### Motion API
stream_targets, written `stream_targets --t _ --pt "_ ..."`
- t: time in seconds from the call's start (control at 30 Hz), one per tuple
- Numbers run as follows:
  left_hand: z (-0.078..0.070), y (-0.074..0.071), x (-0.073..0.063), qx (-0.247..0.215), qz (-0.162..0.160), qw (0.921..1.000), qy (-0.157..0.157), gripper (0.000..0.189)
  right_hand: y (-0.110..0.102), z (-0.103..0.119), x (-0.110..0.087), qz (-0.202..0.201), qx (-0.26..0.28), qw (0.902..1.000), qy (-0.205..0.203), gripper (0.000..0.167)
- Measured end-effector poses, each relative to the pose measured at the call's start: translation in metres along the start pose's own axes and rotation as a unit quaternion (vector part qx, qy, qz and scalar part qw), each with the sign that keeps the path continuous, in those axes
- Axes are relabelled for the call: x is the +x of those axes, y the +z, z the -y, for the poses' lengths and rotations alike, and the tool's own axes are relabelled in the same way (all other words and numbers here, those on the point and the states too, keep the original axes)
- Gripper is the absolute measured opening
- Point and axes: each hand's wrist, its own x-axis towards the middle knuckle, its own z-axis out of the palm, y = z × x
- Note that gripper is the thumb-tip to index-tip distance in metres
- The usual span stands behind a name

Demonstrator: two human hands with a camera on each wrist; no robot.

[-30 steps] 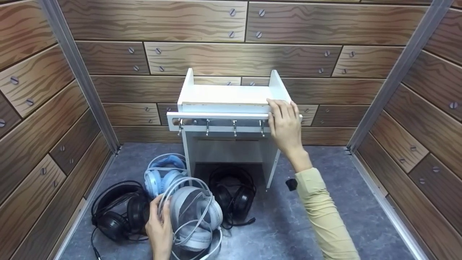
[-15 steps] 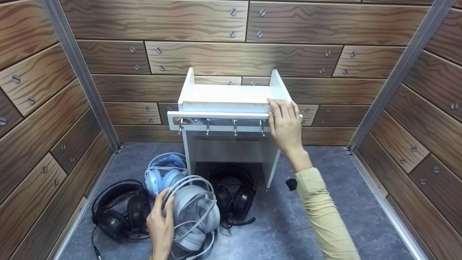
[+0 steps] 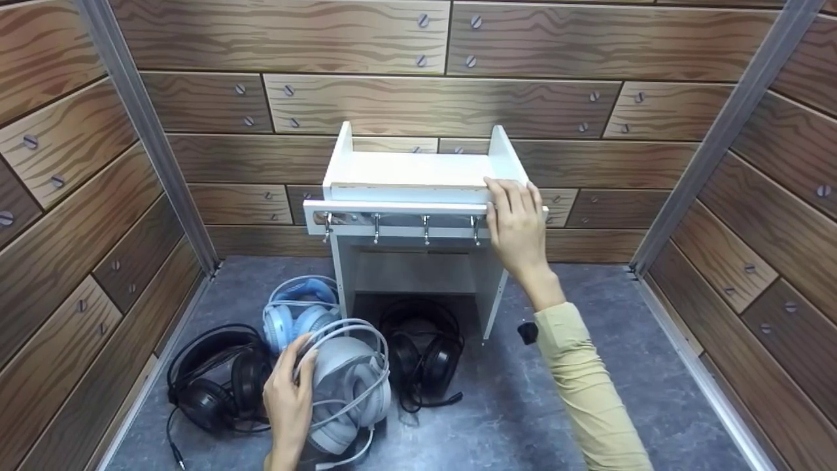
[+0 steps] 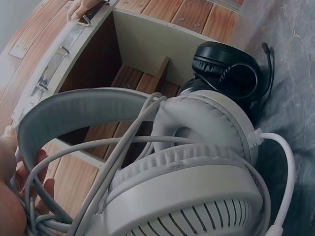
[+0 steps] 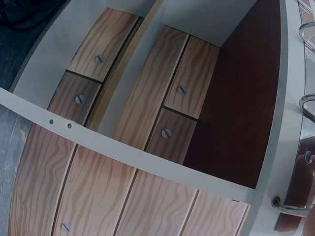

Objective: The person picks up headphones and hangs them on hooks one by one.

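My left hand [image 3: 288, 399] grips a pair of white-grey headphones [image 3: 340, 356] by the headband, with loops of their cable bunched in the fingers. They hang over the floor in front of a small white shelf unit [image 3: 418, 170]. In the left wrist view their padded ear cups [image 4: 202, 120] and slotted outer shell face the camera, and the cable trails down. My right hand [image 3: 520, 229] holds the right end of the unit's front hook rail [image 3: 399, 208], fingers over the top edge. Several metal hooks [image 3: 426, 230] on the rail hang bare.
Blue headphones [image 3: 280, 327] lie by the unit's left leg, with black headphones [image 3: 206, 402] to their left. A black headset [image 3: 444, 366] with a boom microphone lies under the unit's front. A small black object [image 3: 528, 332] is near my right sleeve. Wood-patterned walls enclose the floor.
The white-grey headphones have turned a little and shifted slightly left in my left hand, their dangling cable swinging left. My right hand and the shelf unit stay put.
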Motion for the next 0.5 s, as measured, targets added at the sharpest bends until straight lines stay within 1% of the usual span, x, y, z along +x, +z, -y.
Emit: stream_targets --t 0.1,0.23,0.37,0.5 --pt "0.001 -0.002 0.005 0.003 -0.002 1.0 -0.003 0.029 0.001 -0.001 0.0 -0.002 -0.002 1.0 0.0 0.039" --pt "0.003 -0.007 0.014 -0.01 -0.007 0.9999 0.0 0.028 0.002 -0.001 -0.001 -0.003 -0.008 1.0 -0.001 0.039" --pt "0.006 -0.011 0.023 -0.016 -0.007 0.9996 0.021 0.029 0.003 -0.001 -0.001 -0.003 -0.009 1.0 0.001 0.039" --pt "0.008 -0.013 0.028 -0.011 -0.005 0.9993 0.037 0.027 0.002 -0.001 -0.001 0.002 -0.009 0.9999 0.003 0.039"
